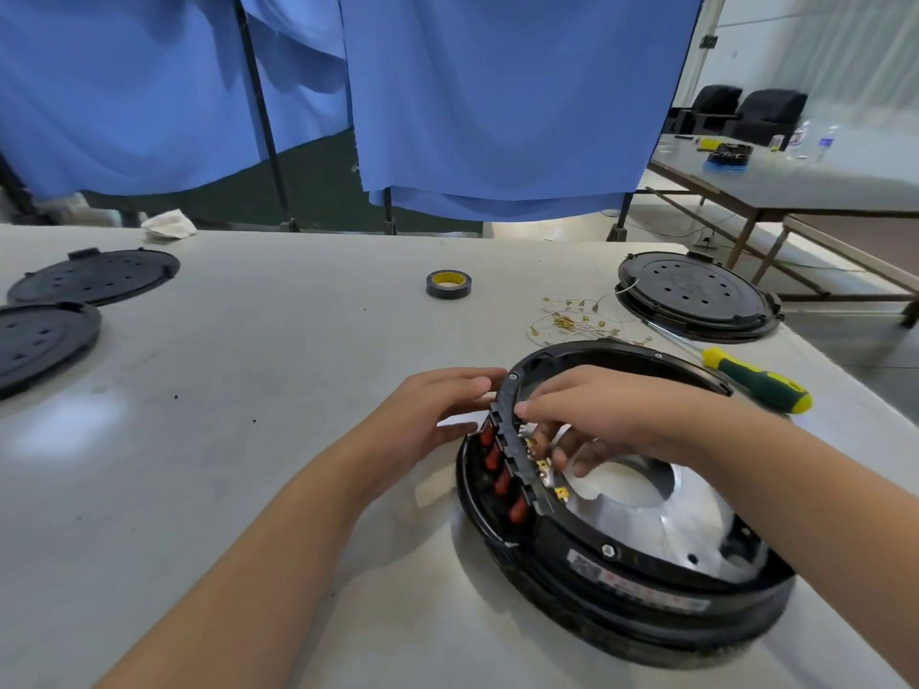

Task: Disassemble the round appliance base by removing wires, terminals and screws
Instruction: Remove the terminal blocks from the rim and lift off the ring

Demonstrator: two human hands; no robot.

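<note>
The round black appliance base [611, 564] lies on the grey table at the lower right, with a silver metal plate [656, 514] inside and a row of red switches [502, 479] on its left side. My left hand [437, 415] holds the outside of the rim by the switches. My right hand [597, 415] reaches over the rim, its fingers curled down at the brass terminals [542, 460] behind the switches. What the fingertips pinch is hidden. A heap of removed wires with brass terminals [572, 320] lies beyond the base.
A green and yellow screwdriver [746, 377] lies right of the base. Another black round base [696, 295] sits at the far right, two black round covers [94, 276] [40, 340] at the far left. A roll of black tape [447, 284] stands mid-table. Blue curtains hang behind.
</note>
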